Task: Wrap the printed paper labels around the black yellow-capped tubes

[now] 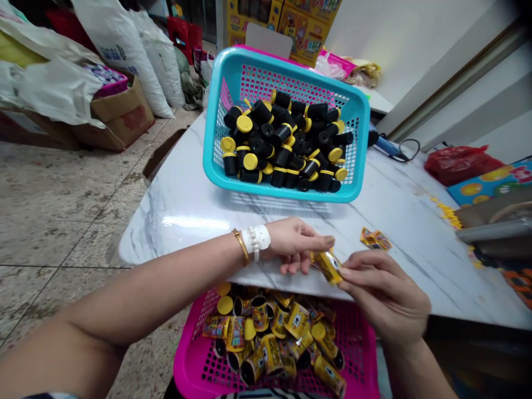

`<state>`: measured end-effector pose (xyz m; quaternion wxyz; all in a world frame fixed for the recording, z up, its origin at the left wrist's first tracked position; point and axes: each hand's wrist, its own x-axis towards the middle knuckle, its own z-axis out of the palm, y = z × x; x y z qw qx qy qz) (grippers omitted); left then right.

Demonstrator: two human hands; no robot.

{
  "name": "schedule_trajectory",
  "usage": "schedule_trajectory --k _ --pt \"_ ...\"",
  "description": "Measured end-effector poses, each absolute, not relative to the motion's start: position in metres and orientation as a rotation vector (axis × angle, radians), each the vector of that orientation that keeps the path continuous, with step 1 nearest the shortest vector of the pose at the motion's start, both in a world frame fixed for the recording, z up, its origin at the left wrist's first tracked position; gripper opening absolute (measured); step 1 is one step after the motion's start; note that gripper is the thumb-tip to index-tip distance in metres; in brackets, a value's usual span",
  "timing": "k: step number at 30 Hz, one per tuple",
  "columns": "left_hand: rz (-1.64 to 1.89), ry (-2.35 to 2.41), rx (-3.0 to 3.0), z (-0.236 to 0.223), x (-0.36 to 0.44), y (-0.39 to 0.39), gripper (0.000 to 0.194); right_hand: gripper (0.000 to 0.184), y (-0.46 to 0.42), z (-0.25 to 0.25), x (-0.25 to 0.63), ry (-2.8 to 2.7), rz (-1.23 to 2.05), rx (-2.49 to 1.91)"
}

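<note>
A small yellow printed sleeve (pixel 328 266), shiny and seemingly flattened, is held over the table's front edge. My right hand (pixel 386 293) pinches its near end between thumb and fingers. At its far end my left hand (pixel 293 244) has the thumb laid along it and the other fingers curled below. Beneath both hands, a pink basket (pixel 189 354) holds several black canisters wrapped in the same yellow print. Beyond them stands a turquoise basket (pixel 286 192) with plain black canisters (pixel 260 147) and yellow lids. Loose yellow sleeves (pixel 375 239) lie right of my hands.
The baskets are at a white marbled table (pixel 178 205). On its right side are a blue-handled tool (pixel 386 147), a red plastic bag (pixel 461 163) and yellow bits (pixel 446 213). White sacks (pixel 124 55) and cardboard boxes (pixel 120 113) crowd the floor at left. Yellow cartons (pixel 301 30) stand behind.
</note>
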<state>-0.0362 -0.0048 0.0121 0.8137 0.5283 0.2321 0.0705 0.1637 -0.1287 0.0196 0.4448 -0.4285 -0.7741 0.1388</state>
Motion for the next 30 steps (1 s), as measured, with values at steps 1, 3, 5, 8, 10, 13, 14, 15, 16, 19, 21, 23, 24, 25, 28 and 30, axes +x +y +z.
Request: schedule_trajectory --k 1,3,5,8,10,13,14,15,16,19,21,23,24,25,28,30 --pt "0.207 0.558 1.159 0.015 -0.037 -0.004 0.057 0.036 -0.136 0.022 0.167 -1.958 0.406 -1.065" --pt "0.373 0.689 1.186 0.02 -0.038 0.0 0.048 0.031 -0.152 0.024 0.171 -2.084 0.517 -1.057" --pt "0.509 0.778 1.19 0.023 -0.037 0.003 0.037 0.023 -0.164 0.021 0.172 -2.227 0.585 -1.016" --pt "0.588 0.869 1.268 0.021 -0.036 0.006 0.028 0.012 -0.165 0.012 0.172 -2.303 0.617 -0.96" --pt "0.582 0.915 1.383 0.016 -0.034 0.006 0.026 0.015 -0.151 0.006 0.171 -2.202 0.522 -1.055" --pt "0.515 0.982 1.55 0.01 -0.033 0.004 0.025 0.021 -0.119 -0.002 0.169 -2.047 0.232 -1.28" --pt "0.489 0.994 1.587 0.009 -0.033 0.003 0.024 0.021 -0.108 -0.005 0.167 -2.052 0.172 -1.308" --pt "0.47 0.997 1.618 0.008 -0.034 0.003 0.023 0.019 -0.099 -0.007 0.165 -2.067 0.146 -1.318" --pt "0.46 0.995 1.645 0.007 -0.034 0.002 0.024 0.015 -0.092 -0.01 0.163 -2.084 0.148 -1.316" --pt "0.477 0.97 1.695 0.006 -0.034 0.001 0.028 0.01 -0.083 -0.014 0.156 -2.045 0.181 -1.332" --pt "0.514 0.94 1.677 0.006 -0.034 0.0 0.03 0.009 -0.083 -0.014 0.153 -1.933 0.156 -1.344" --pt "0.553 0.886 1.616 0.006 -0.033 0.0 0.03 0.011 -0.085 -0.012 0.151 -1.8 0.082 -1.348" --pt "0.566 0.853 1.565 0.007 -0.033 0.001 0.029 0.013 -0.085 -0.011 0.15 -1.747 0.036 -1.345" --pt "0.568 0.822 1.504 0.007 -0.033 0.001 0.027 0.015 -0.086 -0.009 0.148 -1.712 -0.006 -1.339" --pt "0.582 0.785 1.3 0.012 -0.034 0.003 0.016 0.016 -0.085 -0.004 0.144 -1.67 -0.002 -1.328" --pt "0.602 0.782 1.232 0.014 -0.035 0.005 0.01 0.026 -0.082 -0.001 0.142 -1.609 0.233 -1.372"
